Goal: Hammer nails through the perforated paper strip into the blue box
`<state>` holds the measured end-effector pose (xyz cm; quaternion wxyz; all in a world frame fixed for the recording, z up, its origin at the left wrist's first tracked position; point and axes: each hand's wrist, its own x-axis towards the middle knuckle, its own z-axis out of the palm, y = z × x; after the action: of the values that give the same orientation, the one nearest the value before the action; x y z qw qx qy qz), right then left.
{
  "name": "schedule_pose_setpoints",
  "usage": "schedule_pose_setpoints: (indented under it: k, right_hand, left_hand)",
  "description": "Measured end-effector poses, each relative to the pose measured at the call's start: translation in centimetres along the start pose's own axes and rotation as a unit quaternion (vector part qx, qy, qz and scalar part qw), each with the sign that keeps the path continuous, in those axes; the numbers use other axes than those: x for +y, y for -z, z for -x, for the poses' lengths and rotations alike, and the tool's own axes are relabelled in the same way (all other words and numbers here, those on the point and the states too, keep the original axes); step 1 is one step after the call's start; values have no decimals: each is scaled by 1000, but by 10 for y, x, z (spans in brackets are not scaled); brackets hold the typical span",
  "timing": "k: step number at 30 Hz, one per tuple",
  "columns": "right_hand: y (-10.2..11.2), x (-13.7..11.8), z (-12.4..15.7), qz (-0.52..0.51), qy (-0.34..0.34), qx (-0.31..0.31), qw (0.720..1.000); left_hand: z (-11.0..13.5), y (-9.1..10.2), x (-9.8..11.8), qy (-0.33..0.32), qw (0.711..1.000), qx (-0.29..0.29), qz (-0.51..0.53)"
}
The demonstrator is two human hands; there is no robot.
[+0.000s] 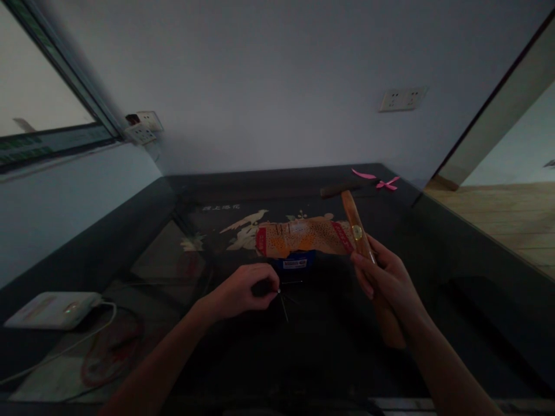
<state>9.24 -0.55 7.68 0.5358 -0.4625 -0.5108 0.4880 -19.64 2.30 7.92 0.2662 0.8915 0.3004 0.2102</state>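
My right hand [385, 271] is wrapped round the wooden handle of a hammer [358, 222], which is tilted with its dark head up and away from me. My left hand [249, 289] makes a pinch just above the dark tabletop, thumb and forefinger together on the head end of a thin nail [284, 307]. Another thin nail [293, 282] lies right by the fingertips. Beyond the hands lies a brown and red printed packet [299, 237], with a small blue packet [297, 261] against its near edge.
A white power bank [56, 309] with a white cable sits at the left of the dark table [243, 358]. Pink ribbon [387, 184] lies at the far right corner. A dark flat object [489, 323] is on the right. The wall with sockets [402, 99] borders the back.
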Motion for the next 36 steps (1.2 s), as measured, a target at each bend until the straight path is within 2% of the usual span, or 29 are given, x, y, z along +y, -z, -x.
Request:
schedule_pose_setpoints:
  k: [3,6,9,11,15,25,31,36]
  right_hand:
    - [1,3,-1,-5,1,-2,1000]
    - [2,5,-3,-9,2,4,1000]
    - [1,6,-3,-12,3,2,1000]
    - [1,6,-3,-5,0,-1,1000]
    - [1,7,-2,5,-1,-10,1000]
    - [-8,-1,4,58,-23,-31,998]
    - [-14,-6,4,121,-21,-28,992]
    - [-9,-27,4,181,-24,-28,983]
  left_hand:
    - [-16,19,8,-5,995,89,32]
    - [-46,29,2,-9,978,203,39]
    - [-79,28,-15,8,944,321,69]
    - [-96,22,-26,13,932,353,82]
    - [-109,11,-37,17,940,335,62]
    - [-106,-3,-41,56,959,260,95]
    - [-106,-8,-44,54,965,245,82]
    - [-106,-5,-43,51,967,238,78]
